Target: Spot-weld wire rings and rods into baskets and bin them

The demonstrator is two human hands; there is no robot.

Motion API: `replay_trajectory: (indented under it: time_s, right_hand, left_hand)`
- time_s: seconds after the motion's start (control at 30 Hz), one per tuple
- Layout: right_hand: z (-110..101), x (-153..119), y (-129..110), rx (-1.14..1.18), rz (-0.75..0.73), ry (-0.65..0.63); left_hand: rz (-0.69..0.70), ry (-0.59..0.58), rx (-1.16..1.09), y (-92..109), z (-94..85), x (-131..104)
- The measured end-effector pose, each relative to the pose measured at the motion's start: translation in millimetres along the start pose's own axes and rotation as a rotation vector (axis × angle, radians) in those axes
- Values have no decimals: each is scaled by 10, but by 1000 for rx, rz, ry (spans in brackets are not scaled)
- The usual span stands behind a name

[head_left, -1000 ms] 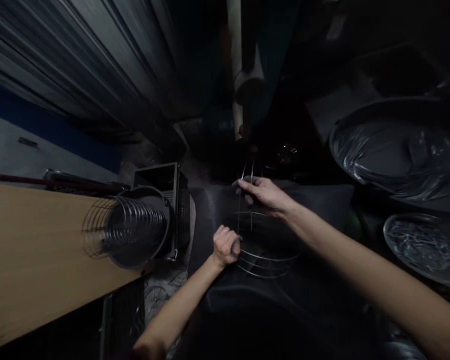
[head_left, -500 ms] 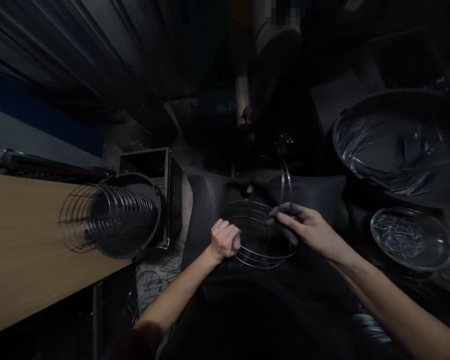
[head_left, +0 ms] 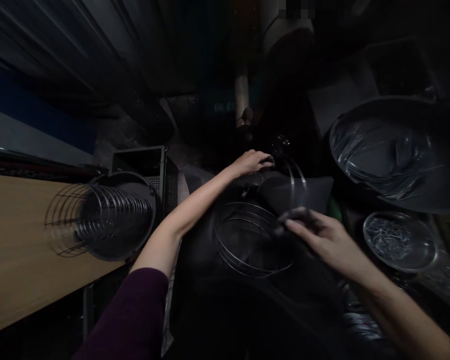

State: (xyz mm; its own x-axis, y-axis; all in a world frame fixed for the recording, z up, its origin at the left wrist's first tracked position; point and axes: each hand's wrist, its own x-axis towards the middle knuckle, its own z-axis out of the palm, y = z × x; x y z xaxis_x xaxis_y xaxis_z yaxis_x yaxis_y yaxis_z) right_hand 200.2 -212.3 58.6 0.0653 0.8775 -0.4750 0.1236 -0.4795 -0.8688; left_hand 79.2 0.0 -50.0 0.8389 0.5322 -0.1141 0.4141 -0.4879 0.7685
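Note:
My left hand [head_left: 252,162] reaches forward above the dark surface in front of me. Its fingers are curled together with dark coverings on the tips, and what they hold, if anything, is hidden. My right hand [head_left: 318,234], also dark at the fingertips, is closed around thin metal wire at the right side of the loops. Several round wire hoops [head_left: 243,265] lie over my dark lap or apron. Two curved, shiny wire strands [head_left: 298,180] rise from the right hand towards small bright metal parts [head_left: 281,142]. Motion blurs the right fingers.
At left, a wooden tabletop [head_left: 11,260] is beside a dark round bucket [head_left: 150,235] with a coil of wire rings [head_left: 108,212]. Behind it stands a black crate [head_left: 171,185]. To the right are a large basin [head_left: 408,160] of wires and a clear bowl [head_left: 422,247] of small metal pieces.
My left hand has left the left side of the hoops and moved forward and right. The right hand has shifted slightly right, and the curved wire strands have moved right too.

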Motion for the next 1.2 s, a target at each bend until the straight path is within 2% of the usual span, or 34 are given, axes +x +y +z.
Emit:
replay_trajectory:
  time_s: [0.07,0.1,0.2,0.27,0.33,0.4,0.47,0.53,0.6,0.67,0.73,0.8,0.9,1.0,1.1,1.2]
  right_hand:
    - [-131,-85,57,-39,39,67]
    - [-167,-120,84,-52,64,49]
    - [-128,-150,136,-91,92,-159]
    - [-37,-107,149,-126,79,-293]
    - [38,-25,141,-159,57,-340]
    - [66,81,100,-167,21,-342]
    - [54,194,24,-138,-37,-316]
    - [26,291,-71,-83,-95,-262]
    - [13,342,-150,-33,-116,-222]
    - [39,328,-183,6,-102,-206]
    - [102,263,-156,36,-84,-167]
    - [181,192,-85,80,-66,-105]
    - [298,172,19,161,-56,-31]
    - [364,299,16,231,-59,18]
    - [345,518,-130,278,-75,23]
    - [273,762,-376,302,-142,-4]
  left_hand:
    - [41,-65,32,67,14,27]
    - [75,-96,31,97,10,30]
    - [138,-172,30,147,-44,72]
    - [77,-176,77,183,-109,63]
    - [-54,-95,146,289,-168,-116]
    - [-137,33,196,494,-161,-541]
    - [-58,93,214,743,-41,-1152]
    - [74,19,251,931,194,-1773]
    - [107,-64,365,984,515,-2213]
    - [75,103,496,902,843,-2382]
    - [53,265,549,751,1059,-2332]
    - [56,305,543,619,1094,-2190]
    - [28,260,523,568,901,-2009]
    - [-25,297,491,626,687,-1898]
    - [10,459,421,625,560,-1756]
    - [125,718,318,529,418,-1526]
